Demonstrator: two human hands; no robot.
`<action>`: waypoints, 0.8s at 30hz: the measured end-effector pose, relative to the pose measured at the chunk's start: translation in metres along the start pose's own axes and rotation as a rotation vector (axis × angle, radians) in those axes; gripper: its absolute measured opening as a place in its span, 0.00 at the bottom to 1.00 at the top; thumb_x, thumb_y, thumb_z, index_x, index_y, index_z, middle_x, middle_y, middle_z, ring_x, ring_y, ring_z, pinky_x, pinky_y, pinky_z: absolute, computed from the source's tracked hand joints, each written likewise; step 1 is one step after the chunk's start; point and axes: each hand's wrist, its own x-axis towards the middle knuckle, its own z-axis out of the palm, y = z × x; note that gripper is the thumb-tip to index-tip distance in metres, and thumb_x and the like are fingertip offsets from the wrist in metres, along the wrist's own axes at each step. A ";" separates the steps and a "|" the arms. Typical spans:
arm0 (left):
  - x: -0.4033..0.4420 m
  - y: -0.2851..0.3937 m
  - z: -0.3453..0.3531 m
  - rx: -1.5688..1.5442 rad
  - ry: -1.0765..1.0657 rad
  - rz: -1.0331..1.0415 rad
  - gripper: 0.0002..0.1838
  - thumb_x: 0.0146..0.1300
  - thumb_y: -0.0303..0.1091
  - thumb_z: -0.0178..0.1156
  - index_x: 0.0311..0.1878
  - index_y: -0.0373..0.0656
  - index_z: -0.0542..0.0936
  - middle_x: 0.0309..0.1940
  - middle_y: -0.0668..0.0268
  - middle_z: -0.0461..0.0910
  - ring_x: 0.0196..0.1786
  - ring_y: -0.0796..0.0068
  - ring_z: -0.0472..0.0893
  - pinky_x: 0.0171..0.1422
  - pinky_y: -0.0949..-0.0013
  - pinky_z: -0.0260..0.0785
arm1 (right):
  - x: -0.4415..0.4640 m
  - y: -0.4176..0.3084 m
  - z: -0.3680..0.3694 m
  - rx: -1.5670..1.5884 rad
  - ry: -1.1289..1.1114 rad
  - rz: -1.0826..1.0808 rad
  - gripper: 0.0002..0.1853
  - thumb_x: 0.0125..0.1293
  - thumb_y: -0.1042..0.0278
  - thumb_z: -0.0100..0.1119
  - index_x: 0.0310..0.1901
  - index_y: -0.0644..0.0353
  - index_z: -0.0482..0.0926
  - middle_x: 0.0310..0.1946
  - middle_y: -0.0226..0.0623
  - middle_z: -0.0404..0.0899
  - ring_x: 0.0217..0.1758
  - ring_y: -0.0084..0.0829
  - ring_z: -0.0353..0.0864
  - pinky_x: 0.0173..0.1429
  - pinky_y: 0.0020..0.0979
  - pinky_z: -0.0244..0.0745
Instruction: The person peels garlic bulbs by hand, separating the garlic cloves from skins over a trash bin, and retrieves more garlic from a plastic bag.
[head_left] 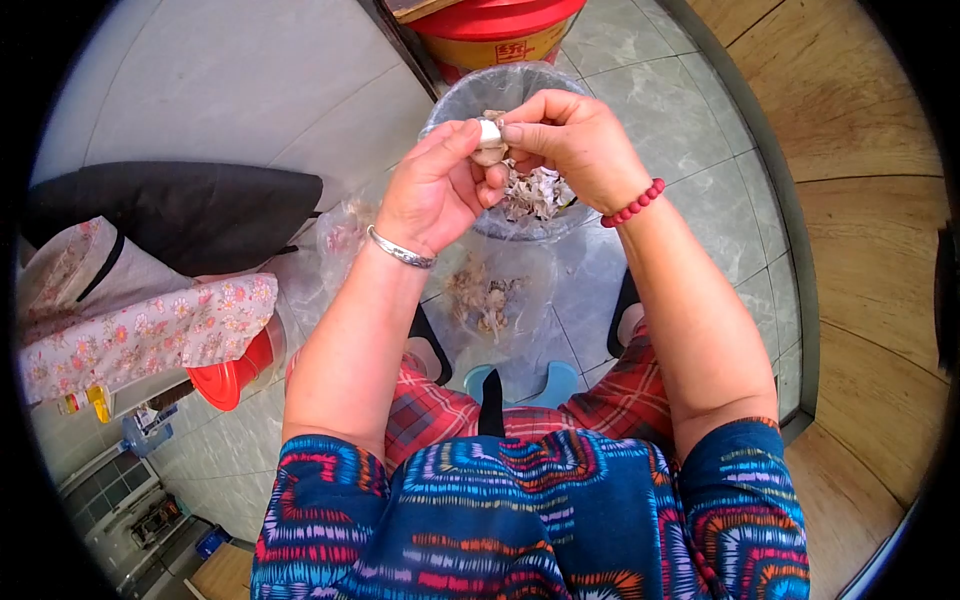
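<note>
A garlic clove (490, 134), white with some papery skin on it, is between my two hands above a lined bin. My left hand (440, 180), with a silver bangle at the wrist, is closed around the garlic, its thumb on top. From the other side my right hand (565, 140), wearing a red bead bracelet, pinches at the garlic's edge with thumb and forefinger. Below them, dry garlic skins (538, 192) lie in the bin (462, 105), which has a clear plastic liner. Part of the garlic is hidden by my fingers.
A clear plastic bag (500, 290) with more garlic and skins sits between my feet. Behind the bin stands a red-lidded tub (490, 22). A wooden panel (850, 230) is on the right; a floral cloth (150, 330) and a red container (235, 375) are on the left.
</note>
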 end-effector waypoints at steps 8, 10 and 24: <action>0.000 -0.006 0.001 0.196 0.025 0.095 0.12 0.55 0.26 0.58 0.41 0.41 0.67 0.31 0.64 0.73 0.29 0.76 0.74 0.30 0.76 0.66 | 0.000 0.003 0.008 -0.012 0.204 0.063 0.03 0.58 0.75 0.55 0.30 0.64 0.74 0.23 0.31 0.74 0.23 0.20 0.72 0.29 0.22 0.72; 0.001 -0.007 -0.001 0.246 0.025 0.137 0.16 0.52 0.24 0.59 0.42 0.41 0.66 0.34 0.65 0.72 0.32 0.77 0.73 0.32 0.76 0.66 | 0.001 0.007 0.008 0.063 0.219 0.070 0.02 0.58 0.75 0.54 0.30 0.64 0.74 0.23 0.31 0.74 0.23 0.20 0.73 0.29 0.22 0.72; 0.005 -0.009 -0.006 0.533 0.063 0.287 0.16 0.51 0.23 0.58 0.43 0.41 0.66 0.37 0.68 0.70 0.38 0.81 0.71 0.41 0.77 0.67 | 0.001 0.014 0.008 -0.521 0.169 -0.129 0.08 0.63 0.66 0.50 0.30 0.61 0.71 0.23 0.26 0.72 0.24 0.18 0.70 0.29 0.19 0.66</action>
